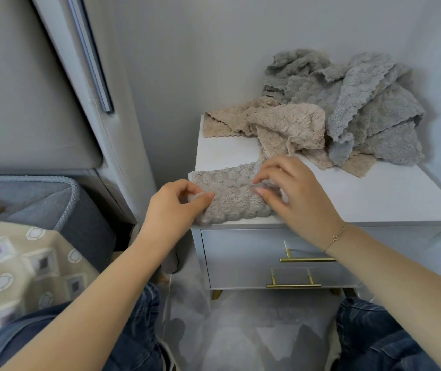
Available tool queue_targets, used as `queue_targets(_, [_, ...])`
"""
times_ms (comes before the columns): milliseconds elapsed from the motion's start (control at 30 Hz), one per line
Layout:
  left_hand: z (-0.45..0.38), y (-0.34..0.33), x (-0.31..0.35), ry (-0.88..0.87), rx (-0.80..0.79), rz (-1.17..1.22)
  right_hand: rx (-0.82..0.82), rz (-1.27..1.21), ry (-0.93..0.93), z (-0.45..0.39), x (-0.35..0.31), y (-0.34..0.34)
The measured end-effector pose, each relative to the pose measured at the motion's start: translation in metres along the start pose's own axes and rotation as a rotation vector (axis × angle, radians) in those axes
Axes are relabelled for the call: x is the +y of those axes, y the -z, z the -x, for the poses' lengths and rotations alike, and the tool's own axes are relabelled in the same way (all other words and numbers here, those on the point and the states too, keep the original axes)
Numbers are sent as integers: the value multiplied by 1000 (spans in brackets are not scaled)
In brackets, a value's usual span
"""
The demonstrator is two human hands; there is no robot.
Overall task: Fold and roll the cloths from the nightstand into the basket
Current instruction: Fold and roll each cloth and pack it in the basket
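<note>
A fluffy beige-grey cloth (234, 198) lies folded into a strip at the front left corner of the white nightstand (374, 194), its near part rolled up. My left hand (176, 207) pinches the roll's left end. My right hand (291, 191) grips the roll's right end, fingers curled over it. Behind them lies a heap of loose cloths: beige ones (280, 124) toward the left, grey ones (361, 103) piled at the back right against the wall. No basket is in view.
The nightstand has two drawers with gold handles (294, 285). A grey padded headboard (40, 103) and a bed with a patterned cover (21, 263) stand to the left. My knees in jeans are at the bottom, above a grey floor (240, 330).
</note>
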State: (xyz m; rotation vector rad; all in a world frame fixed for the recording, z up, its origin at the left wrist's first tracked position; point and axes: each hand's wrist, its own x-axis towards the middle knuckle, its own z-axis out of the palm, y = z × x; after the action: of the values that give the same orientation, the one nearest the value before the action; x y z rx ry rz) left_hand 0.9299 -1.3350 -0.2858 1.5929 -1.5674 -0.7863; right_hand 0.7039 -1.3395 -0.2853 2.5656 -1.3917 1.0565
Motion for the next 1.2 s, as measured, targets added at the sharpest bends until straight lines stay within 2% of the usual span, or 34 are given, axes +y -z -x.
queue_targets(100, [2, -1, 1, -223, 96, -119, -69, 57, 172, 3, 1, -3])
queue_targets(200, [2, 1, 2, -568, 60, -331, -173, 36, 104, 7, 1, -3])
queue_targets(233, [3, 3, 2, -618, 8, -346, -215, 29, 76, 8, 1, -3])
queue_targets(367, [9, 11, 4, -547, -236, -385, -323, -61, 3, 8, 2, 0])
queue_targets(433, [12, 13, 2, -524, -285, -435, -335, -79, -26, 5, 1, 2])
queue_targets(600, [12, 13, 3, -545, -256, -533, -337, -93, -55, -3, 0, 7])
queue_targets(767, [12, 18, 3, -519, -267, -458, -365, -151, -100, -7, 3, 16])
queue_targets(967, [11, 22, -2, -618, -239, -498, -400, -259, -135, -6, -4, 18])
queue_targets(1100, [10, 22, 0, -573, -276, -474, -367, -302, -202, -3, -3, 16])
queue_targets(1200, [9, 24, 2, -491, -309, -421, -331, -267, -155, -1, -2, 12])
